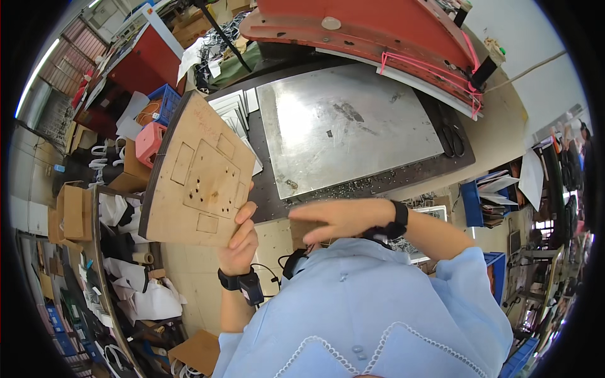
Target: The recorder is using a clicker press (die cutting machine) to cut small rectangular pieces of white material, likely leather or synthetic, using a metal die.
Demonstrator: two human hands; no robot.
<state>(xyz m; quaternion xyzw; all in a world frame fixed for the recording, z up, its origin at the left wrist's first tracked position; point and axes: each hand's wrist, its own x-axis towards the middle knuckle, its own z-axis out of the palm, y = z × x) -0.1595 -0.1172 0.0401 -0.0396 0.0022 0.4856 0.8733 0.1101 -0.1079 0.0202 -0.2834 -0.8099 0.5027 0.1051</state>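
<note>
My left hand point(241, 239) grips the lower right edge of a flat wooden die board point(200, 157), with its fingers closed over the rim. The board stands tilted up on the left, showing a pale face with thin rectangular cut lines and several small dark holes. In front of my chest, my right hand point(337, 216) is held in the air with fingers stretched out and nothing in it. Beyond it a silver metal plate point(353, 135) lies on a dark table point(268, 198), apart from both hands.
A red press beam point(359, 31) with pink cord point(428, 66) overhangs the plate's far side. White sheets point(233, 112) lie left of the plate, black-handled scissors point(453, 140) right. Small loose bits point(353, 188) line the near edge. A blue bin point(482, 201) stands at right.
</note>
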